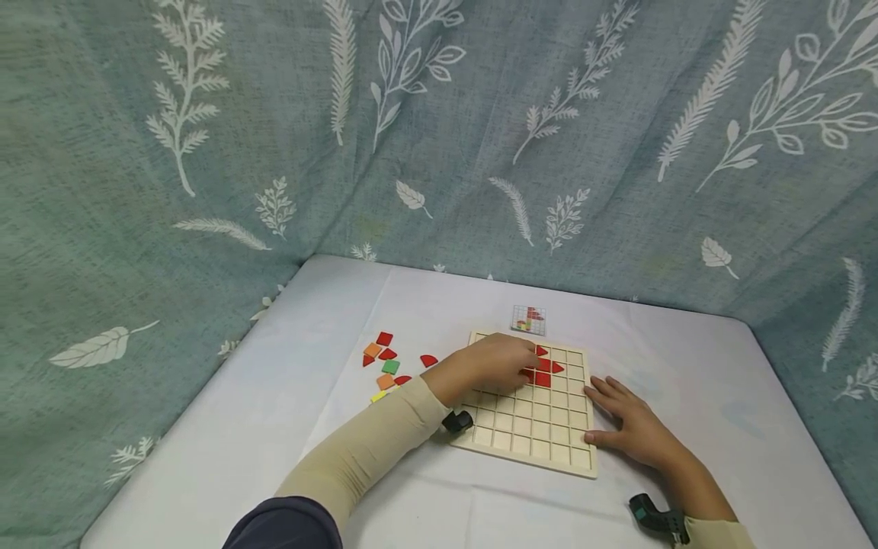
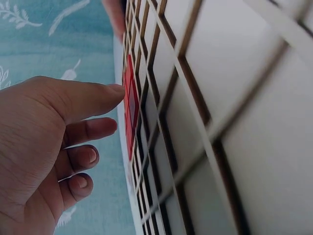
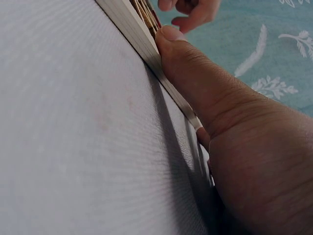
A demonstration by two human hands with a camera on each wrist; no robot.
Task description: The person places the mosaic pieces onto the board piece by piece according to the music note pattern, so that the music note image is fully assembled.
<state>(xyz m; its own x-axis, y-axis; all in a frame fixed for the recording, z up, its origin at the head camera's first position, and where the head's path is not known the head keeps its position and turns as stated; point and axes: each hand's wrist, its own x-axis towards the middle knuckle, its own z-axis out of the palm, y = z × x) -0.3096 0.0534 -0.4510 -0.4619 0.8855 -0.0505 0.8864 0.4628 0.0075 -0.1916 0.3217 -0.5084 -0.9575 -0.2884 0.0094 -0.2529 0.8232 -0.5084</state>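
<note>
My left hand (image 1: 499, 361) reaches over the upper part of a pale wooden grid board (image 1: 521, 427). Its thumb and fingertips are right at a cluster of red pieces, among them a red square (image 1: 543, 379) and a red triangle (image 1: 559, 367). In the left wrist view the thumb is stretched toward the red pieces (image 2: 131, 105), the other fingers are loosely bent, and no piece shows between them. Part of the cluster is hidden by the hand. My right hand (image 1: 627, 423) rests beside the board, fingers spread, with its thumb (image 3: 188, 61) against the board's right edge.
Left of the board lie loose pieces: a green square (image 1: 391, 367), an orange square (image 1: 386, 382), a red quarter circle (image 1: 428, 361) and several others. A small pattern card (image 1: 529, 320) lies behind the board. A leaf-patterned curtain (image 1: 439, 152) stands behind the white table (image 1: 425, 503).
</note>
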